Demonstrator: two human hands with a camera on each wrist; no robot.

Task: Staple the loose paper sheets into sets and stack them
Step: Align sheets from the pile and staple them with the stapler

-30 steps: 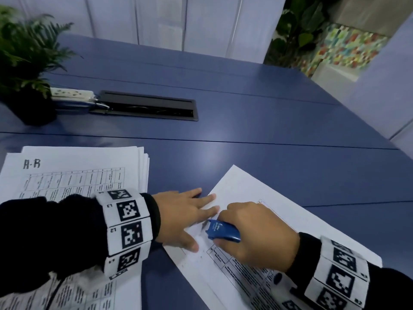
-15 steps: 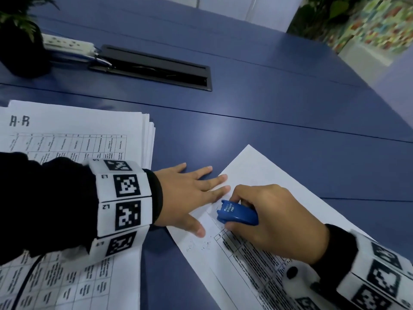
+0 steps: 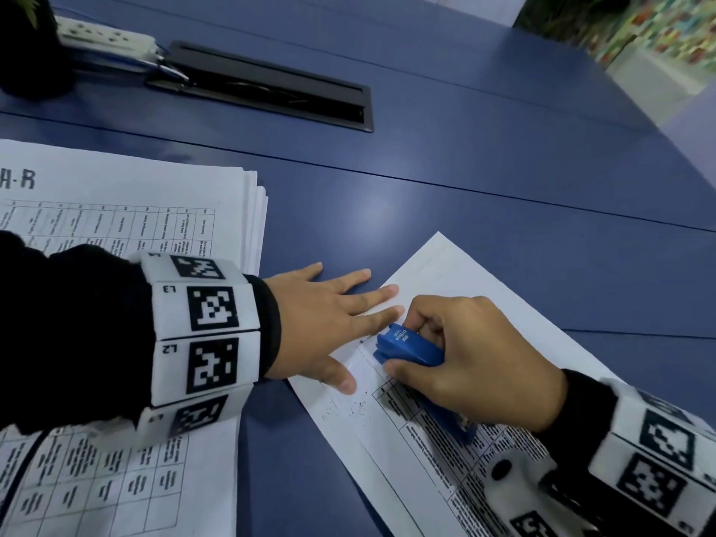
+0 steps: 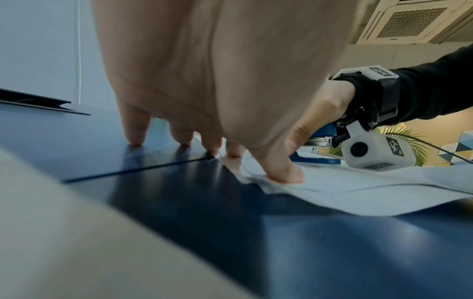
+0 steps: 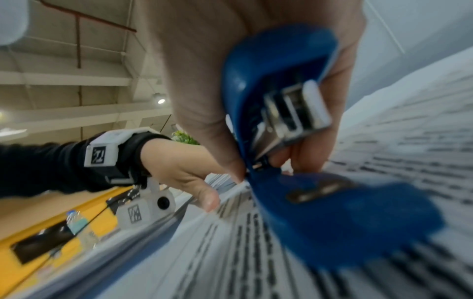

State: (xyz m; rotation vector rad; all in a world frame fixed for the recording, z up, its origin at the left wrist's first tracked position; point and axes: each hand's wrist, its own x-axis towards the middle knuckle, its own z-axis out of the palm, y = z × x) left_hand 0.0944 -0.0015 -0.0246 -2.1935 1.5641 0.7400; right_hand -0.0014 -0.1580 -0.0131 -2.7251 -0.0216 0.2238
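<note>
A set of printed sheets [image 3: 434,451] lies slanted on the blue table [image 3: 465,180]. My right hand [image 3: 465,362] grips a blue stapler [image 3: 408,348] over the set's upper left corner; the stapler [image 5: 281,113] stands apart at its mouth, its base [image 5: 345,218] on the paper. My left hand [image 3: 329,319] lies flat with straight fingers, two fingertips and the thumb [image 4: 286,172] pressing the paper's corner [image 4: 256,180], the other fingertips on the bare table. The corner under the stapler is hidden.
A thick stack of printed sheets [image 3: 128,222] lies at the left under my left forearm. A black cable hatch [image 3: 271,87], a white power strip [image 3: 104,34] and a dark plant pot [image 3: 27,52] sit at the far left.
The view has tipped down and closer. My left fingers have spread a little wider on the corner. The stapler stays at the same corner in my right hand.
</note>
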